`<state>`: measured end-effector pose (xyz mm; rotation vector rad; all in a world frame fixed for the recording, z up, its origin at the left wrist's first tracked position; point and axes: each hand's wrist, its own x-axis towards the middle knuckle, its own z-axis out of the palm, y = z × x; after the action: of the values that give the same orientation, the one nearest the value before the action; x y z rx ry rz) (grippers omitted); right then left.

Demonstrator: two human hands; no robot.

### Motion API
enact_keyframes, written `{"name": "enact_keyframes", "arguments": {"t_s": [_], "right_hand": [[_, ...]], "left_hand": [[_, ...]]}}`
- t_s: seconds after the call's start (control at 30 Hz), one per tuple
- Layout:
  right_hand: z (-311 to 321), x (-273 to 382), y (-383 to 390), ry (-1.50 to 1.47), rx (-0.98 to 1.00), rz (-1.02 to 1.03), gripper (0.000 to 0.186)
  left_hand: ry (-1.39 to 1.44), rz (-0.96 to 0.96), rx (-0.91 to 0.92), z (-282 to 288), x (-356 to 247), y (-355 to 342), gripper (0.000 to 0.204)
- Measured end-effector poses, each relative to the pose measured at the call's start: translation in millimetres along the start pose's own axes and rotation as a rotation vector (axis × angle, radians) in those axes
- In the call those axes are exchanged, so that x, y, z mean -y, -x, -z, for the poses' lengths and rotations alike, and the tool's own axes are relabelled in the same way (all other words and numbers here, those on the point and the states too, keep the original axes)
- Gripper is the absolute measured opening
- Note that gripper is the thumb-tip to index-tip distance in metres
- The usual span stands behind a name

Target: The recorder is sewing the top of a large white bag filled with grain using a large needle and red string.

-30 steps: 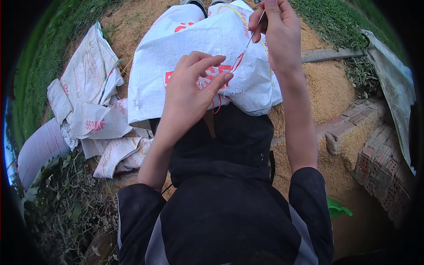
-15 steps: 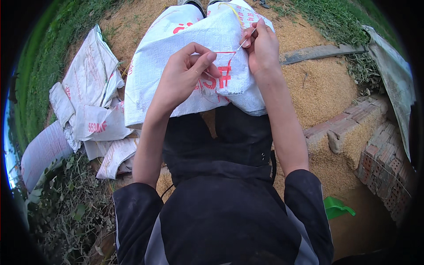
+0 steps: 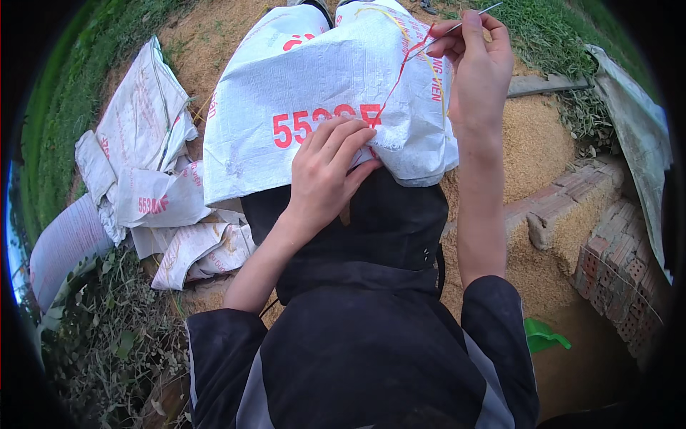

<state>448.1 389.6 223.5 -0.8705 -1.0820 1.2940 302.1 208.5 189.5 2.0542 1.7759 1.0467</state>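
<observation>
Across my lap and legs lies a white woven sack [image 3: 250, 157] with red print. Near its close edge, my left hand [image 3: 325, 171] pinches the fabric between thumb and fingers. Raised past the sack's right side, my right hand [image 3: 482, 71] grips a long thin metal needle [image 3: 491, 8], whose end sticks out beyond the fingers. A red thread [image 3: 401, 70] runs taut from beside the needle down to the sack near my left fingertips. Yellow string [image 3: 437, 79] hangs along the sack's right part.
More white sacks [image 3: 146, 121] lie crumpled at the left, beside a rolled striped one [image 3: 68, 243]. Grain-like husks [image 3: 539, 150] cover the ground at right, bordered by bricks [image 3: 618, 264]. A green plastic piece [image 3: 544, 334] sits at lower right; a grey sheet [image 3: 632, 136] hangs farther right.
My right hand has moved up and right, drawing the red thread out into a long line. My left hand has come down onto the sack's near edge and closed on it.
</observation>
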Motion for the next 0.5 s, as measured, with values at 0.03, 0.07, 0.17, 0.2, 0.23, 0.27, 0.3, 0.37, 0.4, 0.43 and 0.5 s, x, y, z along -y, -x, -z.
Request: {"name": "enact_keyframes", "arguments": {"t_s": [0.03,0.07,0.17,0.2,0.23,0.27,0.3,0.37,0.4,0.43,0.5], "right_hand": [[7.4,8.6,4.1,0.051,0.024,0.013,0.020],[10.7,16.3,10.0,0.055,0.054,0.012,0.019],[4.0,36.4,37.4,0.050,0.019,-0.038,0.022],[7.3,42.8,47.1,0.053,0.017,-0.039,0.022],[12.7,48.5,56.2,0.041,0.030,-0.066,0.023],[16.2,53.4,66.2,0.029,0.043,-0.094,0.025],[19.2,59.1,77.0,0.034,0.040,-0.093,0.025],[23.1,64.4,100.5,-0.060,0.077,-0.199,0.025],[22.4,65.4,111.5,-0.077,0.075,-0.238,0.024],[22.4,65.8,122.1,-0.070,0.070,-0.240,0.024],[20.1,63.6,139.7,-0.036,0.103,-0.387,0.022]], "left_hand": [[-0.006,-0.037,-0.018,-1.5,1.5,1.8,0.048],[-0.006,-0.036,-0.020,-2.6,3.9,4.7,0.048],[0.078,-0.016,-0.031,-1.2,10.2,11.2,0.049],[-0.009,-0.054,-0.005,2.4,8.8,11.7,0.049],[-0.097,-0.091,0.021,5.4,6.7,12.3,0.049],[-0.096,-0.088,0.022,9.0,2.8,12.7,0.049],[-0.081,-0.073,-0.019,12.0,-2.7,11.3,0.045],[-0.073,-0.050,-0.059,13.1,-3.2,12.9,0.041],[-0.030,-0.028,-0.068,11.8,-0.6,13.9,0.038],[0.020,-0.005,-0.075,8.9,1.1,14.4,0.035],[0.048,0.010,-0.066,7.5,2.8,11.1,0.032]]}}
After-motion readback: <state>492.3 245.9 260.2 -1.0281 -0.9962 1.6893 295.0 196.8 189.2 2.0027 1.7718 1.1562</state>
